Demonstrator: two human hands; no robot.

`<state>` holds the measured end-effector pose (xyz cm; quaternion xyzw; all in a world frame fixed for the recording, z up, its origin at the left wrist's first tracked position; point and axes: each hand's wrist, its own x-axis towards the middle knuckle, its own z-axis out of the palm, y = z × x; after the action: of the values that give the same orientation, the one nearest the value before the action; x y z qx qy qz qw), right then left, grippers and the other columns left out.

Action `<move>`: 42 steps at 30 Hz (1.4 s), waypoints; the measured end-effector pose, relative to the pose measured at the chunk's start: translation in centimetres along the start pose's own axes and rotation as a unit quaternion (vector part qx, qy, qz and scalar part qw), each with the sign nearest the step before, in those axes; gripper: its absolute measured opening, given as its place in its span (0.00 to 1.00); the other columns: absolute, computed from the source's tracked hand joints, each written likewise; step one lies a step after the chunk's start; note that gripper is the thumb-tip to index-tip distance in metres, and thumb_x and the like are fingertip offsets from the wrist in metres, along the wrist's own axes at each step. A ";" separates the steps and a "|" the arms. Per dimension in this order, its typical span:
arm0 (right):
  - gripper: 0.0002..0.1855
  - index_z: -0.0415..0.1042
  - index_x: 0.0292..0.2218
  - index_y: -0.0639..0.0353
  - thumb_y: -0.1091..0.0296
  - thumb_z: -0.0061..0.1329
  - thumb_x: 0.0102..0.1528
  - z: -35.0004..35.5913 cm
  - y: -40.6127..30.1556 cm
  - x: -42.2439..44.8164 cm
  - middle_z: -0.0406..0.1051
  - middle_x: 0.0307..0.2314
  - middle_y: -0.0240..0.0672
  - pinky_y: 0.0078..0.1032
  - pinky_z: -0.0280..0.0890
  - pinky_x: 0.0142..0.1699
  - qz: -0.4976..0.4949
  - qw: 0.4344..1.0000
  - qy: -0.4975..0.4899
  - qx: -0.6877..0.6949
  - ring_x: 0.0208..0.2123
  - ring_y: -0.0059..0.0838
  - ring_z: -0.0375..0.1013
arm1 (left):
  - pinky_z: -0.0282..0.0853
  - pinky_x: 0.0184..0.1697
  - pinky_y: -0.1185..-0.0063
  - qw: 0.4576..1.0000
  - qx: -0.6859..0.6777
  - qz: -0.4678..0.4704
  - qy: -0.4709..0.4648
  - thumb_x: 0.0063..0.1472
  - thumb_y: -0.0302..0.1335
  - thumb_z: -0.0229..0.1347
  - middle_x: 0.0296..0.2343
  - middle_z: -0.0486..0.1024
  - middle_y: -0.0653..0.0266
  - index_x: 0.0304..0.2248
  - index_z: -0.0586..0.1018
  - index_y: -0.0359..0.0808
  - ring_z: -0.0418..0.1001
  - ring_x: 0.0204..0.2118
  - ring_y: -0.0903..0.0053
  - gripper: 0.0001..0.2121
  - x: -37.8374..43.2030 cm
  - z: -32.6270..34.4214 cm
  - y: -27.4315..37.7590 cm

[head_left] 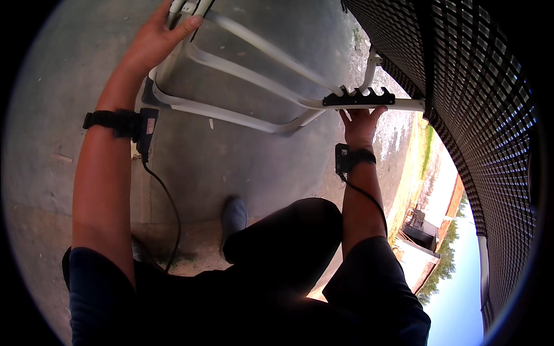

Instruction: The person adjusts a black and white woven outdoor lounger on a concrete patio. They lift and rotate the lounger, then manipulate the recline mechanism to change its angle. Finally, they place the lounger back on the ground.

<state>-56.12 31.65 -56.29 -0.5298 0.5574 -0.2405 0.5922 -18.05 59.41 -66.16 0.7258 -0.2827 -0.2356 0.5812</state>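
In front of me is a pale tubular metal frame (242,116), apparently part of a lounge chair. My left hand (161,36) holds its tubing at the top left, thumb laid across a tube and most fingers hidden behind it. A black notched bracket (359,98) is fixed along the tube on the right side. Just below that bracket, my right hand (361,123) grips the tube, with the thumb in front and fingertips partly hidden. A dark woven mesh panel (480,86) rises at the right, at the end of the tube.
Concrete floor (259,173) lies under the frame, with small scraps on it. My shoe (235,214) and bent knee (303,220) are below the frame. Corded devices are strapped to my left wrist (147,129) and right wrist (344,159). Bright open ground, a low building (415,259) and trees are beyond.
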 end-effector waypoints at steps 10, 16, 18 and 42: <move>0.59 0.59 0.58 0.58 0.13 0.16 0.47 0.6 0.2 0.2 0.62 0.55 0.38 0.40 0.45 0.64 -0.022 0.999 0.045 0.012 0.59 0.38 0.57 | 0.61 0.53 0.75 1.000 0.014 -0.002 -0.022 0.56 0.56 0.55 0.46 0.73 0.57 0.57 0.64 0.35 0.69 0.48 0.71 0.38 0.1 0.0 0.1; 0.54 0.54 0.60 0.50 0.15 0.19 0.48 1.3 0.1 -0.4 0.61 0.54 0.36 0.40 0.54 0.60 -0.036 0.998 0.046 0.009 0.56 0.36 0.61 | 0.57 0.57 0.75 0.994 -0.025 -0.103 -0.007 0.62 0.55 0.46 0.47 0.71 0.57 0.57 0.65 0.35 0.67 0.51 0.71 0.34 0.0 -0.9 -1.0; 0.55 0.54 0.60 0.50 0.14 0.19 0.48 1.5 -0.1 -0.6 0.60 0.54 0.36 0.41 0.54 0.60 -0.037 0.998 0.049 0.003 0.57 0.36 0.60 | 0.56 0.58 0.75 0.995 -0.008 -0.103 0.006 0.64 0.55 0.43 0.49 0.70 0.57 0.56 0.65 0.34 0.65 0.52 0.72 0.33 -0.5 -0.4 -2.3; 0.47 0.68 0.49 0.58 0.22 0.22 0.55 0.0 -0.5 0.3 0.74 0.39 0.37 0.33 0.69 0.46 -0.079 0.989 0.116 -0.045 0.42 0.34 0.73 | 0.61 0.48 0.76 0.989 0.013 -0.144 -0.006 0.62 0.58 0.44 0.36 0.72 0.58 0.46 0.72 0.26 0.66 0.40 0.72 0.36 -3.1 0.3 -0.6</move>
<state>-55.87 31.20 -55.96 -0.5667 0.5891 -0.3214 0.4781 -20.43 61.36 -66.76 0.7650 -0.1816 -0.3174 0.5302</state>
